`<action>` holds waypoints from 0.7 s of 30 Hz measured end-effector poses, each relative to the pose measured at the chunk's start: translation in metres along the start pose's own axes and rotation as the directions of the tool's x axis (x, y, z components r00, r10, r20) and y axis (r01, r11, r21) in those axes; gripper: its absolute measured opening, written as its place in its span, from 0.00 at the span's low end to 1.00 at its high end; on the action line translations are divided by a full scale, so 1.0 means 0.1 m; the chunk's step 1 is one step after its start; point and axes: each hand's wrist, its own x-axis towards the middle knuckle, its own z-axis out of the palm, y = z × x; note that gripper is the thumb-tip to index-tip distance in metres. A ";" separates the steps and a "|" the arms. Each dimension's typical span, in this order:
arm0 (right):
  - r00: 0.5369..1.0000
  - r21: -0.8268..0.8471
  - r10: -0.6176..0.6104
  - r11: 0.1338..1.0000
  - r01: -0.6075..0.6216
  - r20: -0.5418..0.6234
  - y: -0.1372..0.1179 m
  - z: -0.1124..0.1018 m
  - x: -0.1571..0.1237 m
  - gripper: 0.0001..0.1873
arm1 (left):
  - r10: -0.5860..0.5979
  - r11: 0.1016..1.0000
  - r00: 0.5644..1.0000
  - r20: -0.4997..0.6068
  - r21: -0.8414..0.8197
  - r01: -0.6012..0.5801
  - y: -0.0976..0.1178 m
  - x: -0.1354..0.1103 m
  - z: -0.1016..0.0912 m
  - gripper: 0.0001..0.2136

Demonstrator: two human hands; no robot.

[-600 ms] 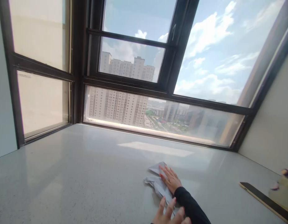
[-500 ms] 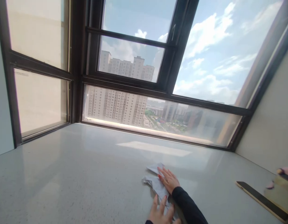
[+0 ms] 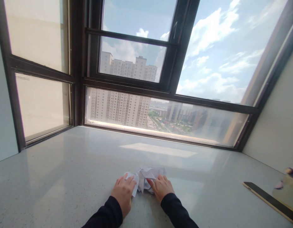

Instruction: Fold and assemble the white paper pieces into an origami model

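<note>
Pale speckled stone [image 3: 65, 177] spreads out under a wide dark-framed window [image 3: 170, 90], with tower blocks and cloudy sky beyond the glass. Near the front of this ledge lies the crumpled paper [image 3: 146, 176], now bunched into a raised white heap directly ahead of us.

Half a second ago the sheet lay flatter and further to the right. Our right hand was pressed open on top of it at the end of an outstretched arm, while the other hand only showed its fingertips at the bottom edge. Now both dark sleeves come up from below, side by side. Our left hand [image 3: 124, 193] sits knuckles up with its fingers curled down onto the left flap of the sheet, gripping it as far as we can see. Our right hand [image 3: 160, 189] has its fingers bent against the right side of the heap, the red nails tucked into the folds, closed on it rather than spread flat. The paper sits between the two hands and touches both.

We judge that the handling has passed from a one-handed press to a two-handed hold.

Well apart to the right, a dark flat phone [image 3: 270, 201] lies on the stone, unmoved, and a blurred item [image 3: 291, 182] at the edge is too unclear to name.
</note>
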 end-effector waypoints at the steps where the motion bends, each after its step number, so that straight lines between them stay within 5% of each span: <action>1: 0.997 -0.016 -0.036 0.999 0.035 -0.067 -0.11 -0.02 -0.04 0.23 | -0.036 0.999 0.999 -0.037 0.004 0.036 -0.04 0.00 -0.05 0.22; 7: 0.949 0.086 -0.136 0.982 0.167 -0.284 -0.44 -0.17 -0.18 0.24 | -0.115 0.993 0.968 -0.222 -0.060 0.104 -0.17 -0.01 -0.11 0.15; 13: 0.894 0.220 0.027 0.972 0.081 -0.448 0.04 -0.03 0.03 0.22 | -0.144 0.989 0.950 -0.276 -0.025 0.143 -0.26 0.01 0.06 0.19; 16: 0.906 0.255 0.069 0.966 0.044 -0.417 0.26 0.23 0.16 0.26 | -0.151 0.988 0.961 -0.233 0.002 0.156 -0.27 0.01 0.11 0.25; 21: 0.985 0.298 0.122 0.951 -0.080 -0.125 0.26 0.44 0.20 0.28 | -0.069 0.997 0.989 -0.130 0.011 0.071 -0.25 0.00 0.13 0.35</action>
